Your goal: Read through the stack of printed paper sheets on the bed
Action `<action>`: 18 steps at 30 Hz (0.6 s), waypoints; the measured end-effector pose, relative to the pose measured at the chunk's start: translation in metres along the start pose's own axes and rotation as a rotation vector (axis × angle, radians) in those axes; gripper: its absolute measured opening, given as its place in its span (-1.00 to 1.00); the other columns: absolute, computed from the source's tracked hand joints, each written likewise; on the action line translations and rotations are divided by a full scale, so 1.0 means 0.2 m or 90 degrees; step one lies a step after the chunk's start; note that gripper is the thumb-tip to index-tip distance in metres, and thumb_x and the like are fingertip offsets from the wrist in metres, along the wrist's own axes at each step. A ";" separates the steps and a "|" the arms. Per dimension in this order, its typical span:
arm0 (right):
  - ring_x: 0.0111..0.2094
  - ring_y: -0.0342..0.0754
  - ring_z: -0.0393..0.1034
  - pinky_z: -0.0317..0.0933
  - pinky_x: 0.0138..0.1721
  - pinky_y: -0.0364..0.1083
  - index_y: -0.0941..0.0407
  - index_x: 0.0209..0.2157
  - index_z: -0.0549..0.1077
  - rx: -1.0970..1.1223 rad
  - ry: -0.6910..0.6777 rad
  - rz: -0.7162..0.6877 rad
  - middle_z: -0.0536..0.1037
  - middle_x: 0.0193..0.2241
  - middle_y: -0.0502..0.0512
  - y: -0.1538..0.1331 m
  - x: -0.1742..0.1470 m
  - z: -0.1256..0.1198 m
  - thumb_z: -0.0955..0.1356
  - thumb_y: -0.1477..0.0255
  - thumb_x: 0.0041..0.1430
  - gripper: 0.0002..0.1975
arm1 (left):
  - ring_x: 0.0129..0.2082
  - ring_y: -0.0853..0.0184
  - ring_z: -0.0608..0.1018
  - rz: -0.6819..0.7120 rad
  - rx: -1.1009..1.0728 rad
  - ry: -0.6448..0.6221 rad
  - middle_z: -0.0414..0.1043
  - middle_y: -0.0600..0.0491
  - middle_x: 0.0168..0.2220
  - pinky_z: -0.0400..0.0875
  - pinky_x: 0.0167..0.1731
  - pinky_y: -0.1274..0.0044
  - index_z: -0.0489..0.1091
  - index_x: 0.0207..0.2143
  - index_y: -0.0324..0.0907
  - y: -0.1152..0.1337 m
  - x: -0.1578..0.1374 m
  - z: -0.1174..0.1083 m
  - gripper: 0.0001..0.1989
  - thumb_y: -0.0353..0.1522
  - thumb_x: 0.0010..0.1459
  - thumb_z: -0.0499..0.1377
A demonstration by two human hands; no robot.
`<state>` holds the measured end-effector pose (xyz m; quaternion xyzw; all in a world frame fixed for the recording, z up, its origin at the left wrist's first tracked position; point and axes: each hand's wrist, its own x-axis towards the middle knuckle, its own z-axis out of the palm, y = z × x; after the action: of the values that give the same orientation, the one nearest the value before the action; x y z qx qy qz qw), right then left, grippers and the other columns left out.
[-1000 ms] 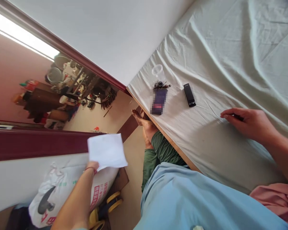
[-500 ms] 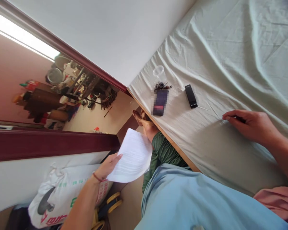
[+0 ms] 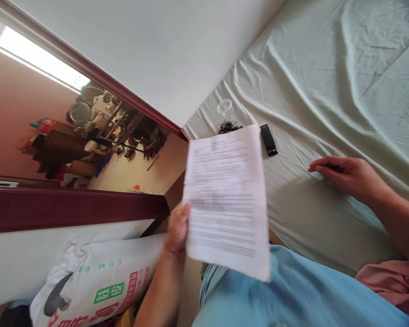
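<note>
Left hand (image 3: 177,229) in a pinch; right hand (image 3: 354,178) half-curled.

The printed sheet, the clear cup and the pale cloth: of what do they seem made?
The printed sheet: apparently matte white paper, thin with dark text lines. The clear cup: probably smooth plastic, being see-through; glass is possible. The pale cloth: matte fabric, perhaps cotton, softly wrinkled.

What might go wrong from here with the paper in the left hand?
The printed paper is gripped only at one side edge by the left hand, so it might bend or slip.

In this view its upper end overlaps the dark cluster of small items and comes close to the black device; if lowered there, it could brush them or nudge the clear cup.
</note>
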<state>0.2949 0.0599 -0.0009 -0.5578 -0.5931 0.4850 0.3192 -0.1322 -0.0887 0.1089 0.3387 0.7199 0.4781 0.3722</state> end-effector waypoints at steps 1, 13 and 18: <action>-0.54 -0.16 0.21 0.06 -0.54 -0.15 0.06 -0.18 0.68 0.065 -0.028 0.033 0.48 -0.55 0.00 -0.01 0.00 0.00 0.44 -0.18 0.11 -0.41 | -0.28 0.19 0.67 -0.003 -0.044 -0.034 0.69 -0.08 -0.29 0.58 -0.20 0.44 0.63 -0.26 -0.28 -0.03 0.02 0.14 -0.54 -0.03 0.08 0.43; -0.31 -0.01 0.52 0.41 -0.26 -0.05 0.02 -0.15 0.60 0.217 -0.046 0.113 0.68 -0.28 0.06 0.01 0.01 0.00 0.51 0.02 0.18 -0.61 | -0.44 0.34 0.37 0.039 0.082 -0.234 0.40 0.06 -0.50 0.27 -0.34 0.45 0.38 -0.51 -0.20 -0.38 0.01 0.80 -0.34 0.22 0.17 0.20; -0.31 0.04 0.51 0.37 -0.25 0.00 0.06 -0.18 0.62 0.121 -0.002 0.073 0.69 -0.28 0.08 0.03 0.01 0.01 0.50 0.03 0.17 -0.61 | -0.46 0.37 0.28 0.064 0.125 -0.216 0.29 0.10 -0.52 0.19 -0.39 0.47 0.28 -0.51 -0.16 -0.36 0.01 0.81 -0.34 0.24 0.22 0.12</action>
<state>0.2959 0.0606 -0.0073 -0.5574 -0.5121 0.5571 0.3416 -0.0039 -0.0398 -0.0024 0.4849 0.6721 0.3595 0.4288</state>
